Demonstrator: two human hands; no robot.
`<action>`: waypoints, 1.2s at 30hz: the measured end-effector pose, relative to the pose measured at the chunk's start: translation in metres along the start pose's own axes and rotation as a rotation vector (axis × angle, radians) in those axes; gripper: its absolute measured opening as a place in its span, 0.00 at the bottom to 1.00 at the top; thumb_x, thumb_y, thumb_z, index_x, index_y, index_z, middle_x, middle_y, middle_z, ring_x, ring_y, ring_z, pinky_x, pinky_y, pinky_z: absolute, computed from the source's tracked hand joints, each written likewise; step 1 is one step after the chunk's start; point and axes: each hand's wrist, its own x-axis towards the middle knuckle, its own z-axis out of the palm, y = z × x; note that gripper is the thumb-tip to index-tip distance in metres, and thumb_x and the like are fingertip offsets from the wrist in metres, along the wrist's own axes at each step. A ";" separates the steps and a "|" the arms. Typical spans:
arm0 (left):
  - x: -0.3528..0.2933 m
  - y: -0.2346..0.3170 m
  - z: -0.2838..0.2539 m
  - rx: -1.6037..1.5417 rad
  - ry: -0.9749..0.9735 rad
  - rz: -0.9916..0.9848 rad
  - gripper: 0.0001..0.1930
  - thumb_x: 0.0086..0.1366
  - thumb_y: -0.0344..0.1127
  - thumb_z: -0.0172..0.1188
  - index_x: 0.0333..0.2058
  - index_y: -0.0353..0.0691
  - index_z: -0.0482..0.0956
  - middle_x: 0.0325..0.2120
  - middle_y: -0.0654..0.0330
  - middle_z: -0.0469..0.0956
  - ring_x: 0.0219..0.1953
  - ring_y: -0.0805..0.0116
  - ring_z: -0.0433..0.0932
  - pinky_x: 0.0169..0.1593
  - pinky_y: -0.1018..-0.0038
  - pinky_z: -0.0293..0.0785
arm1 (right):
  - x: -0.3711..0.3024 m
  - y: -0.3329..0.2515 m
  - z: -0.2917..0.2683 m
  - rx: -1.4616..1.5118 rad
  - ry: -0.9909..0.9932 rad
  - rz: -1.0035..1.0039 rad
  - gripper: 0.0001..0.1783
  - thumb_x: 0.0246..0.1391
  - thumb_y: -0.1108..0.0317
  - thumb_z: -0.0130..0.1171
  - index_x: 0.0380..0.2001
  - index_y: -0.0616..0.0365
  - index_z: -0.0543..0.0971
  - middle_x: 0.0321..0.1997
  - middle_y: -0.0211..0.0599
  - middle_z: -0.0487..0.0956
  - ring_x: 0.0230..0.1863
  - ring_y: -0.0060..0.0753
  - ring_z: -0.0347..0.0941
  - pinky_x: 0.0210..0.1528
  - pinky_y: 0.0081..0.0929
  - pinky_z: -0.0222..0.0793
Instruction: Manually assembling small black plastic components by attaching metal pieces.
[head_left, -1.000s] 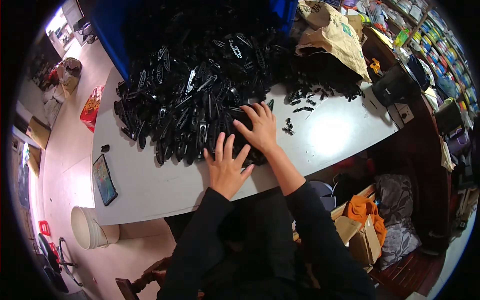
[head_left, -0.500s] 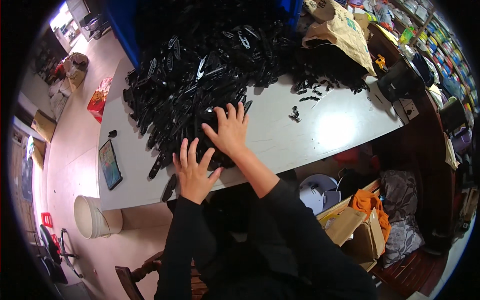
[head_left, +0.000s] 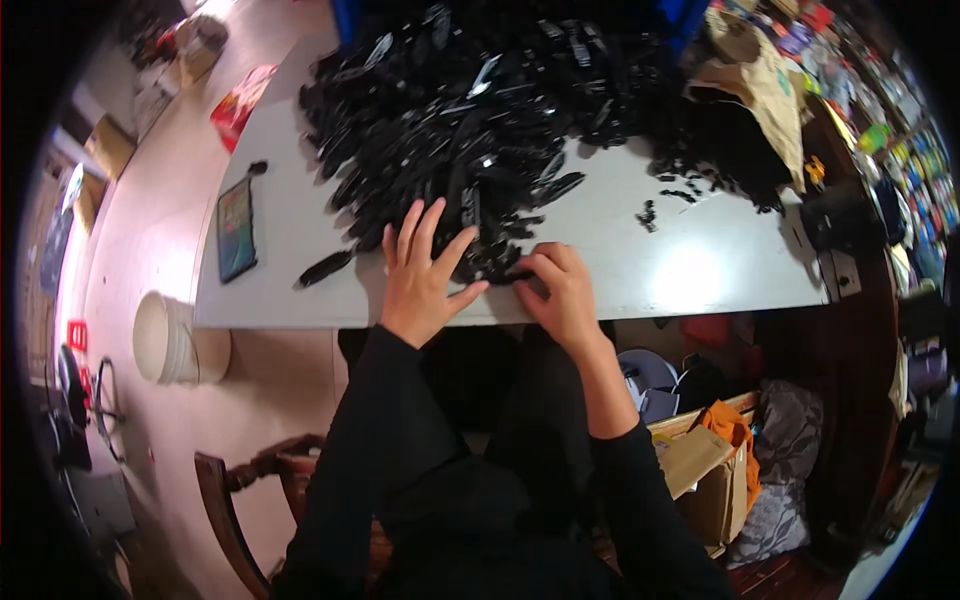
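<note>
A large heap of black, elongated plastic pieces (head_left: 430, 130), some of them shiny, covers the far middle of the table. My left hand (head_left: 425, 280) lies at the heap's near edge, fingers spread over the closest pieces. To its right, my right hand (head_left: 565, 300) has its thumb and fingers curled together at a small dark piece (head_left: 515, 275) near the table's front edge. That piece's exact kind is hard to make out. Between the two hands lies a small cluster of black pieces. A single long black piece (head_left: 326, 268) rests apart, left of my left hand.
On the white table (head_left: 620, 280) a phone (head_left: 237, 232) lies at left. A paper bag (head_left: 770, 90) spills small black parts (head_left: 720, 165) at right. Behind the heap stands a blue container (head_left: 683, 30). A white bucket (head_left: 165, 340) and wooden chair (head_left: 235, 500) are below left; a cardboard box (head_left: 715, 490), below right.
My right hand has moved off the heap to the table's front edge at right, its spread fingers now curled in. My left hand stays spread at the heap's edge. The view has turned.
</note>
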 end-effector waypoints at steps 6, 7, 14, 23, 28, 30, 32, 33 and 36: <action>-0.065 -0.025 -0.016 -0.036 0.552 -0.199 0.15 0.53 0.30 0.55 0.42 0.38 0.73 0.44 0.53 0.70 0.48 0.53 0.67 0.53 0.61 0.61 | -0.006 0.005 0.004 0.049 -0.079 0.135 0.09 0.41 0.78 0.60 0.28 0.61 0.73 0.27 0.37 0.71 0.27 0.36 0.70 0.29 0.27 0.66; -0.085 -0.025 -0.022 -0.022 0.577 -0.286 0.13 0.54 0.29 0.54 0.40 0.36 0.73 0.41 0.53 0.71 0.44 0.53 0.69 0.51 0.63 0.63 | -0.003 0.002 0.003 0.054 -0.090 0.130 0.09 0.41 0.78 0.60 0.28 0.61 0.73 0.27 0.37 0.71 0.27 0.36 0.70 0.29 0.27 0.66; -0.181 0.011 -0.022 -0.175 0.243 -0.390 0.09 0.54 0.22 0.51 0.36 0.34 0.73 0.36 0.52 0.70 0.41 0.55 0.69 0.46 0.66 0.66 | -0.002 0.007 -0.002 0.083 -0.144 0.122 0.08 0.42 0.78 0.61 0.27 0.63 0.72 0.25 0.36 0.69 0.21 0.29 0.64 0.25 0.22 0.61; -0.141 0.010 0.122 -0.786 0.039 -0.708 0.11 0.57 0.23 0.50 0.39 0.36 0.73 0.30 0.51 0.72 0.34 0.61 0.73 0.40 0.71 0.69 | -0.002 0.041 -0.033 0.401 -0.266 0.441 0.07 0.47 0.75 0.60 0.27 0.60 0.71 0.25 0.20 0.69 0.25 0.10 0.59 0.28 0.11 0.56; -0.180 -0.008 0.247 -0.608 -0.018 -0.799 0.13 0.60 0.33 0.50 0.42 0.35 0.72 0.39 0.49 0.74 0.41 0.53 0.73 0.42 0.67 0.69 | -0.001 0.037 -0.030 0.603 -0.215 0.533 0.08 0.49 0.74 0.60 0.28 0.61 0.70 0.25 0.21 0.68 0.27 0.10 0.61 0.30 0.10 0.56; -0.141 0.002 0.264 -0.912 0.111 -0.792 0.12 0.60 0.34 0.50 0.41 0.35 0.72 0.37 0.51 0.73 0.39 0.56 0.72 0.42 0.69 0.68 | -0.001 0.041 -0.028 0.595 -0.225 0.533 0.07 0.49 0.74 0.60 0.28 0.61 0.71 0.26 0.22 0.69 0.27 0.10 0.62 0.30 0.09 0.56; -0.144 0.023 0.258 -1.224 0.234 -0.781 0.11 0.60 0.35 0.51 0.40 0.35 0.72 0.35 0.53 0.73 0.38 0.59 0.71 0.41 0.70 0.67 | 0.002 0.041 -0.031 0.579 -0.250 0.529 0.07 0.48 0.74 0.61 0.27 0.61 0.71 0.26 0.22 0.69 0.26 0.10 0.62 0.28 0.09 0.56; -0.145 0.034 0.253 -1.377 0.300 -0.776 0.11 0.61 0.35 0.51 0.39 0.35 0.71 0.34 0.54 0.72 0.38 0.61 0.70 0.41 0.71 0.66 | 0.003 0.040 -0.031 0.583 -0.253 0.508 0.08 0.48 0.74 0.62 0.27 0.60 0.71 0.26 0.22 0.69 0.26 0.10 0.61 0.27 0.10 0.55; -0.115 0.060 0.259 -1.843 0.512 -0.760 0.11 0.61 0.36 0.52 0.37 0.35 0.71 0.32 0.57 0.71 0.36 0.65 0.69 0.40 0.74 0.64 | 0.004 0.038 -0.030 0.565 -0.229 0.476 0.08 0.46 0.73 0.62 0.25 0.60 0.71 0.26 0.25 0.70 0.24 0.11 0.61 0.25 0.11 0.56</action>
